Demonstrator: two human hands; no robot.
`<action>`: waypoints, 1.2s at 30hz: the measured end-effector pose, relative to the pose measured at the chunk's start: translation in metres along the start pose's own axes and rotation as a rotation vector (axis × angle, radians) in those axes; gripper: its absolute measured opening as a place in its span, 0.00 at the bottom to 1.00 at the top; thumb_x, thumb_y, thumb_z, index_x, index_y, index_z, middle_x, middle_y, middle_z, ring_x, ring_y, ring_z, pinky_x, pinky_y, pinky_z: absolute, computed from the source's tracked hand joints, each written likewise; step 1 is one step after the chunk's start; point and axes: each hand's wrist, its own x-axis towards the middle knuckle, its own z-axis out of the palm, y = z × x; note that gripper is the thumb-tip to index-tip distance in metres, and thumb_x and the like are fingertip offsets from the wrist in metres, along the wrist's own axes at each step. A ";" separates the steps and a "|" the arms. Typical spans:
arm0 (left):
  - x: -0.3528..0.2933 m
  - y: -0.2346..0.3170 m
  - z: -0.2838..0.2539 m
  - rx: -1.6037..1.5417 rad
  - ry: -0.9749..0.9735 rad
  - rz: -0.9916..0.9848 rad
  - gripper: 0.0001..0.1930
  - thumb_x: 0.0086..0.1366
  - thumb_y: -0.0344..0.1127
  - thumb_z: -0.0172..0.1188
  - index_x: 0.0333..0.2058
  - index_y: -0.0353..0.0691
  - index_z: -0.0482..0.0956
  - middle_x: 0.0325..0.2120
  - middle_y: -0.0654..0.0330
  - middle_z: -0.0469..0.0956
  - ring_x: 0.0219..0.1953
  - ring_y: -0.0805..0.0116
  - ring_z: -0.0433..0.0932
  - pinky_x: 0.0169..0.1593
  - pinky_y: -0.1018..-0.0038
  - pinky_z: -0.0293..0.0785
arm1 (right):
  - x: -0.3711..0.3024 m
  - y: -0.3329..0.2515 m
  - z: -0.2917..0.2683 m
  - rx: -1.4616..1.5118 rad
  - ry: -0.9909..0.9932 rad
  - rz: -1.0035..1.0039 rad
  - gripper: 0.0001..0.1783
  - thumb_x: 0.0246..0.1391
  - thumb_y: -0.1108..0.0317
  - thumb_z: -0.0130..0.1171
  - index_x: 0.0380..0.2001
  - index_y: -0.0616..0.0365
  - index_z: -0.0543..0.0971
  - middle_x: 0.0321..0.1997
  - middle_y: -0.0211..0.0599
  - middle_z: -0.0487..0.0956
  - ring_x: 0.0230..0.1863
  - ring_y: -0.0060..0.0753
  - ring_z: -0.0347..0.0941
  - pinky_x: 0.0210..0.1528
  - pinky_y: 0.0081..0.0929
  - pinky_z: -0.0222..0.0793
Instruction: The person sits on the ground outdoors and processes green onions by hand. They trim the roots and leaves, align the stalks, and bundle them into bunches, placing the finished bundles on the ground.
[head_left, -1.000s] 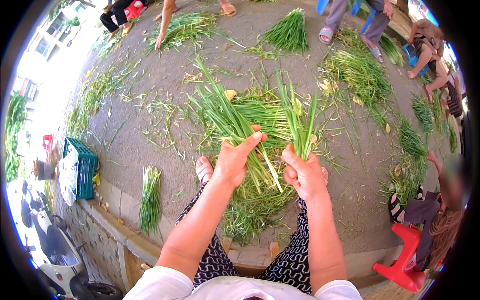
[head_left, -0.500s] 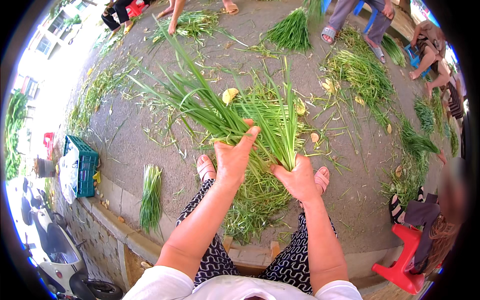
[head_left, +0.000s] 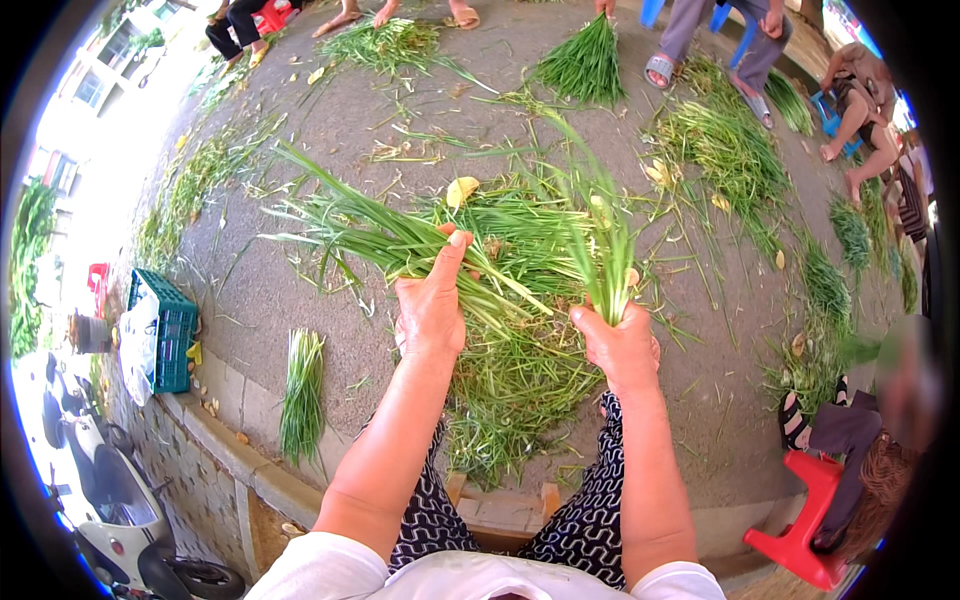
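Observation:
My left hand (head_left: 432, 305) is closed round a loose bunch of long green chives (head_left: 365, 228), thumb on top. Its leaf tips point to the upper left and its pale stems to the lower right. My right hand (head_left: 622, 345) grips a smaller bunch of chives (head_left: 605, 255) near its base, with the leaves fanning upward. A gap separates the two hands. Below them on the pavement, between my legs, lies a heap of loose chives and trimmings (head_left: 520, 400). A neat bundle of chives (head_left: 302, 395) lies apart, left of my left forearm.
A teal plastic crate (head_left: 175, 330) stands at the left by the kerb, near a parked scooter (head_left: 125, 500). At the right, a person sits by a red stool (head_left: 805, 520). Other people work along the far side among chive piles (head_left: 725, 150). Yellow leaves (head_left: 461, 191) dot the pavement.
My hands have moved apart, the left one leftward and the right one rightward, each with its chives. The left bunch now lies flatter. At the far side, a person's hand now touches the upright bundle's top.

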 end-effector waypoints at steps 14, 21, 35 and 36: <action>-0.010 -0.010 0.006 -0.083 0.020 -0.096 0.14 0.57 0.32 0.62 0.42 0.41 0.73 0.34 0.63 0.77 0.33 0.75 0.72 0.33 0.78 0.70 | -0.014 0.001 0.029 0.600 -0.153 0.187 0.17 0.45 0.75 0.64 0.37 0.58 0.68 0.25 0.23 0.68 0.15 0.10 0.59 0.11 0.11 0.52; -0.022 -0.017 0.010 -0.021 -0.063 -0.066 0.14 0.57 0.32 0.62 0.41 0.37 0.73 0.35 0.60 0.78 0.34 0.74 0.74 0.33 0.77 0.70 | -0.013 0.002 0.038 0.571 -0.062 0.199 0.16 0.48 0.76 0.59 0.40 0.58 0.67 0.23 0.24 0.68 0.15 0.12 0.59 0.10 0.11 0.52; 0.007 0.003 -0.012 -0.131 0.045 -0.008 0.14 0.57 0.32 0.63 0.42 0.40 0.74 0.33 0.63 0.77 0.34 0.76 0.72 0.33 0.78 0.70 | -0.001 0.000 -0.003 0.077 0.045 -0.004 0.08 0.47 0.72 0.62 0.29 0.62 0.74 0.19 0.24 0.70 0.14 0.09 0.58 0.12 0.14 0.51; 0.008 0.003 -0.012 -0.131 0.043 -0.005 0.14 0.57 0.32 0.63 0.42 0.40 0.74 0.33 0.63 0.77 0.35 0.76 0.73 0.33 0.78 0.70 | 0.001 0.002 -0.005 -0.031 0.074 -0.065 0.07 0.47 0.72 0.62 0.29 0.62 0.74 0.19 0.24 0.70 0.14 0.09 0.58 0.13 0.14 0.52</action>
